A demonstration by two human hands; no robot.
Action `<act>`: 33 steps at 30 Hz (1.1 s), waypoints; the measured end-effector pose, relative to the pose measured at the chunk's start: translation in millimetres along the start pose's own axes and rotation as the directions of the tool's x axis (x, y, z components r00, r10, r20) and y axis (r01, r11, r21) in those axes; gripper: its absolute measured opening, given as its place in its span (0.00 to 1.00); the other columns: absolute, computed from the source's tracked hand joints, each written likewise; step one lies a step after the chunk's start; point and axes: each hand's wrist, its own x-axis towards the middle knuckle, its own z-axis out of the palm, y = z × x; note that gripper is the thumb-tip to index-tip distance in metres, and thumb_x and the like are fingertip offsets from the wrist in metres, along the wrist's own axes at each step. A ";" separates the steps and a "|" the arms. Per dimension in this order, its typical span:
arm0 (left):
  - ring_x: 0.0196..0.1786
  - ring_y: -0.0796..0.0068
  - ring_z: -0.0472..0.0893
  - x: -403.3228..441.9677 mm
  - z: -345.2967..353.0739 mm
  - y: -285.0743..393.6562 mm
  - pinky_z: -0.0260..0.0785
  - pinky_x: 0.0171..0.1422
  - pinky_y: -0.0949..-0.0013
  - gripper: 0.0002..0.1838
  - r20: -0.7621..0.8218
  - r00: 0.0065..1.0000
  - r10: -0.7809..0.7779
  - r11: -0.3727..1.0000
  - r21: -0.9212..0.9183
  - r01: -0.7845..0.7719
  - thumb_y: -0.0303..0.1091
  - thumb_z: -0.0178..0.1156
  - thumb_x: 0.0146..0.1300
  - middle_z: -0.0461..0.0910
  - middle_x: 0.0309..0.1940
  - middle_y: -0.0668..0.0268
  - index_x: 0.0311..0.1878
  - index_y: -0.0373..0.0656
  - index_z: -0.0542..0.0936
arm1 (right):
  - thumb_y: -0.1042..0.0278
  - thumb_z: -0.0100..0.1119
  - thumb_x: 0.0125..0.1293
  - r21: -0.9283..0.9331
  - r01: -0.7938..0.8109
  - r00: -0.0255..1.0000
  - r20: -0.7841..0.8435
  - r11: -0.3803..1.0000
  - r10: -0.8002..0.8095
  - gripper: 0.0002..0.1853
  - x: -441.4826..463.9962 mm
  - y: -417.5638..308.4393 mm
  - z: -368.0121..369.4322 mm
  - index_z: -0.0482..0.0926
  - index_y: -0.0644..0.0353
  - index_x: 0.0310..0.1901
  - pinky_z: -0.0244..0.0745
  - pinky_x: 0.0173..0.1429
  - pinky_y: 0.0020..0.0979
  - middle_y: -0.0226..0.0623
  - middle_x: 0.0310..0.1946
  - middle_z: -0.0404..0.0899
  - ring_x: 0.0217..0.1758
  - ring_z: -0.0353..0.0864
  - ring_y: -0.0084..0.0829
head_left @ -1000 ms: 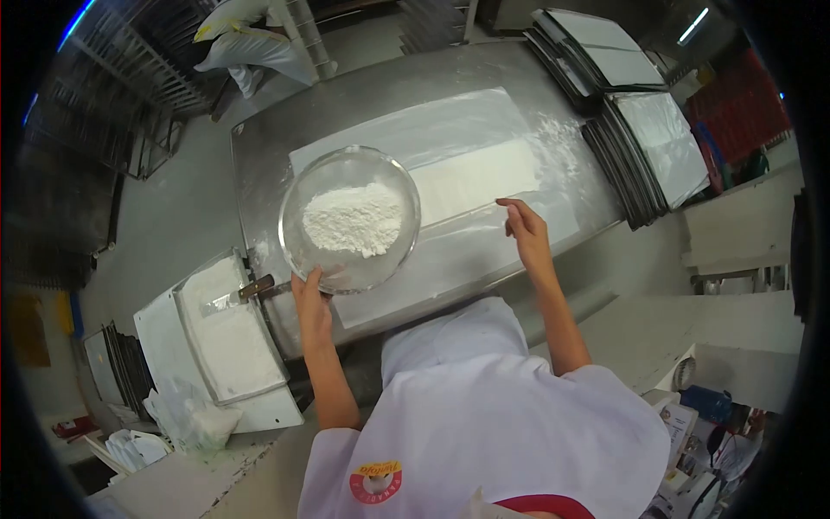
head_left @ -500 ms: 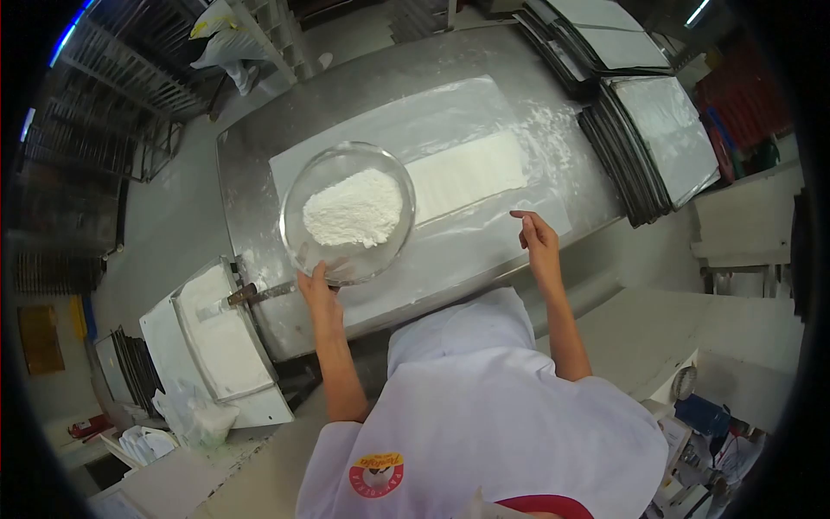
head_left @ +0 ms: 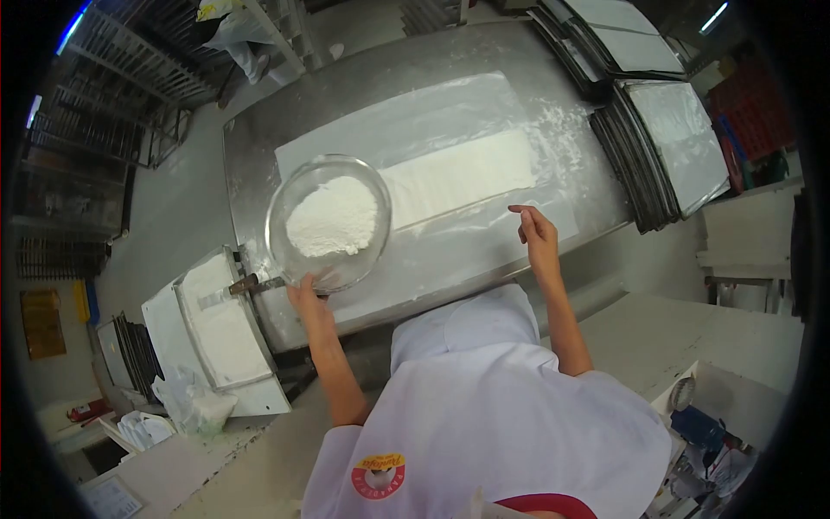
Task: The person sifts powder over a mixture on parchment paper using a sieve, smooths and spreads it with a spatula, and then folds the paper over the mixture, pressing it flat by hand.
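Note:
My left hand [head_left: 309, 303] grips the near rim of a clear round bowl [head_left: 278, 233], thumb on the inside. A heap of white flour [head_left: 333, 216] lies in the bowl. Under the bowl and to its right, a long flat strip of white dough [head_left: 467, 177] stretches over a plastic sheet [head_left: 346, 130] on the metal table [head_left: 380, 65]. Part of the strip's left end is hidden by the bowl. Over the sheet's near right part is my right hand [head_left: 539, 240], holding nothing, index finger stretched out and the other fingers loosely curled.
Stacks of dark trays [head_left: 635, 156] stand at the table's right end. Left of the table, a scraper or brush with a brown handle [head_left: 244, 284] lies across a white-filled tray [head_left: 223, 333]. Racks [head_left: 130, 78] stand at the far left; a person's leg [head_left: 246, 56] shows behind.
My left hand has carried the bowl to the left and slightly nearer, uncovering more of the dough strip. My right hand has barely moved.

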 end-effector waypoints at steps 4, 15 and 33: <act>0.54 0.64 0.80 9.9 -10.1 -6.2 0.77 0.47 0.60 0.31 -0.006 0.999 0.037 0.999 0.040 -0.037 0.30 0.58 0.67 0.74 0.60 0.59 0.72 0.44 0.62 | 0.59 0.49 0.79 0.049 -0.004 1.000 -0.006 0.999 0.004 0.17 1.8 4.8 6.0 0.84 0.62 0.51 0.55 0.31 0.24 0.21 0.20 0.58 0.26 0.56 0.16; 0.57 0.62 0.79 -8.3 34.6 -13.7 0.79 0.51 0.58 0.31 0.082 0.997 -0.010 1.000 -0.018 0.011 0.28 0.55 0.68 0.74 0.61 0.58 0.74 0.46 0.61 | 0.61 0.47 0.80 0.029 0.030 0.962 0.272 0.999 -0.037 0.17 -8.3 -7.4 65.9 0.78 0.60 0.61 0.69 0.39 0.24 0.28 0.24 0.74 0.31 0.71 0.20; 0.44 0.58 0.87 -98.5 138.6 -39.1 0.83 0.40 0.68 0.34 0.487 0.843 -0.230 0.970 0.188 0.156 0.43 0.51 0.78 0.76 0.60 0.47 0.80 0.48 0.49 | 0.67 0.47 0.77 -0.059 0.175 0.937 -0.297 0.983 -0.184 0.19 52.8 54.2 51.3 0.66 0.65 0.64 0.78 0.39 0.38 0.51 0.41 0.83 0.38 0.84 0.35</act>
